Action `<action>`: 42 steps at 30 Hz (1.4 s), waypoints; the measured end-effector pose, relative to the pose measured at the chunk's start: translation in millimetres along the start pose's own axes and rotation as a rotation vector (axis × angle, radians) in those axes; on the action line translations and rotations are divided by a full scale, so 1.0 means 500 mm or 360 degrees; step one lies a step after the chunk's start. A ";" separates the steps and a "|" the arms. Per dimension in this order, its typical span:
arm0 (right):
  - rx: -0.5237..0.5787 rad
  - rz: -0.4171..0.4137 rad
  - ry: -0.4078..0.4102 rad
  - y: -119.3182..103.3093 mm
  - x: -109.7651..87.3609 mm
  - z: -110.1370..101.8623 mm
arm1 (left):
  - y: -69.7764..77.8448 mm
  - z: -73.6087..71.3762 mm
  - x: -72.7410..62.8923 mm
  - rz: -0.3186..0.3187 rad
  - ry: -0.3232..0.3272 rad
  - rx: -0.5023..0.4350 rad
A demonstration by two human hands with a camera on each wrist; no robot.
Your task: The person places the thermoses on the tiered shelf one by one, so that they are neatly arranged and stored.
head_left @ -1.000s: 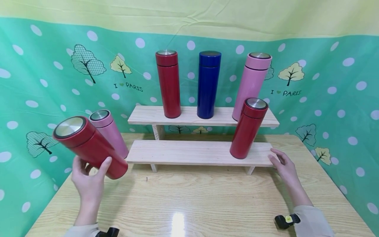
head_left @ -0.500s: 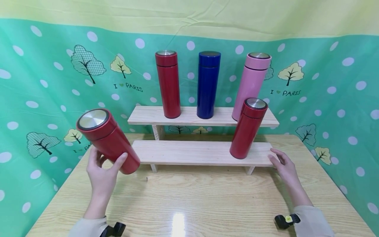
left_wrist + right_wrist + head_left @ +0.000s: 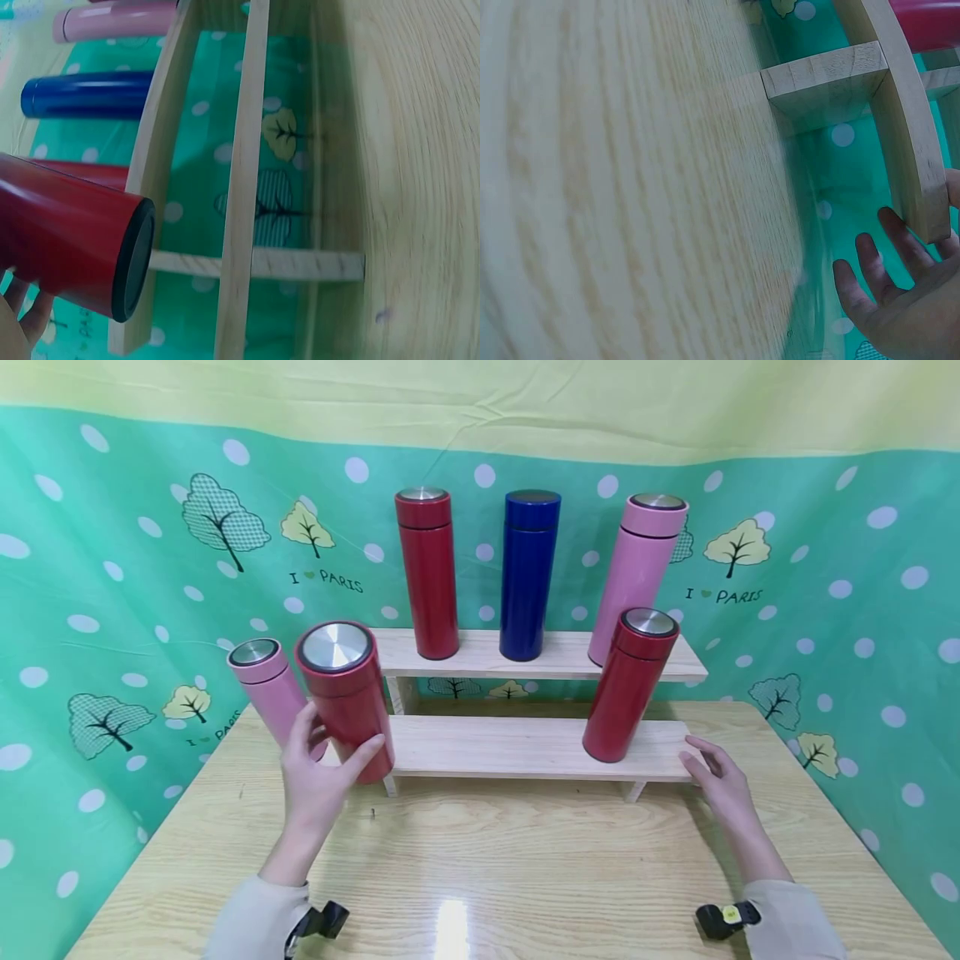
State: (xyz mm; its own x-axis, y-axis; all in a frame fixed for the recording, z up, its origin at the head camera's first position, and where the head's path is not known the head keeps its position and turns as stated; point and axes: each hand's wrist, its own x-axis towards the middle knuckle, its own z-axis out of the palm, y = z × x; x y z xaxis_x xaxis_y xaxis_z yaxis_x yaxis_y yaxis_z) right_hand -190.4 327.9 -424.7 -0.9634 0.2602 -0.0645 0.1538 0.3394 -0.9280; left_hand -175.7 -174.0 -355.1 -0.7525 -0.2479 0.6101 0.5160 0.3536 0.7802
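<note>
My left hand [image 3: 315, 789] grips a red thermos flask [image 3: 348, 706] by its lower body, thumb on one side and fingers on the other. The flask tilts slightly, its base raised above the left end of the lower wooden shelf [image 3: 487, 745]; the left wrist view shows its dark bottom [image 3: 135, 259] apart from the planks. With my right hand [image 3: 723, 785] I hold the right end of the lower shelf, thumb above and other fingers below in the right wrist view. Another red flask [image 3: 626, 693] stands upright near that end.
On the upper shelf [image 3: 472, 642] stand a red flask [image 3: 429, 581], a blue flask [image 3: 528, 581] and a pink flask [image 3: 637, 568]. A second pink flask [image 3: 270, 693] stands left of the rack, partly hidden by my left hand. The wooden table [image 3: 525, 860] meets a patterned green cloth [image 3: 847, 635] behind.
My left hand has carried the red thermos flask rightward, from beside the rack to over the lower shelf's left end, turning it more upright. The right hand stays still on the shelf.
</note>
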 end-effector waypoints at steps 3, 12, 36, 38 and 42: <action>-0.0023 0.0003 -0.0005 0.000 0.000 -0.001 | 0.001 0.018 0.004 0.0051 -0.0034 -0.0028; -0.0023 0.0021 -0.0011 0.001 0.002 0.000 | 0.006 0.067 0.005 -0.0015 -0.0158 -0.0016; -0.0038 0.0020 -0.0015 0.003 0.001 -0.001 | 0.032 0.184 0.007 -0.0206 -0.0322 -0.0135; -0.0048 0.0014 -0.0011 0.003 0.002 -0.001 | 0.034 0.193 0.007 -0.0229 -0.0329 -0.0150; -0.0057 0.0001 -0.0004 0.004 0.004 -0.001 | 0.035 0.209 0.009 -0.0259 -0.0368 -0.0183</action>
State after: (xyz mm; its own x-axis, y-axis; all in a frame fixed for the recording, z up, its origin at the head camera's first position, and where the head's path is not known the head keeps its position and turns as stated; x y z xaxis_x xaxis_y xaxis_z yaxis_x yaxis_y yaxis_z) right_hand -191.9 329.5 -426.6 -0.9638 0.2583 -0.0662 0.1623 0.3712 -0.9143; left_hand -212.6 -74.6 -353.2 -0.8955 -0.0767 0.4383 0.4139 0.2182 0.8838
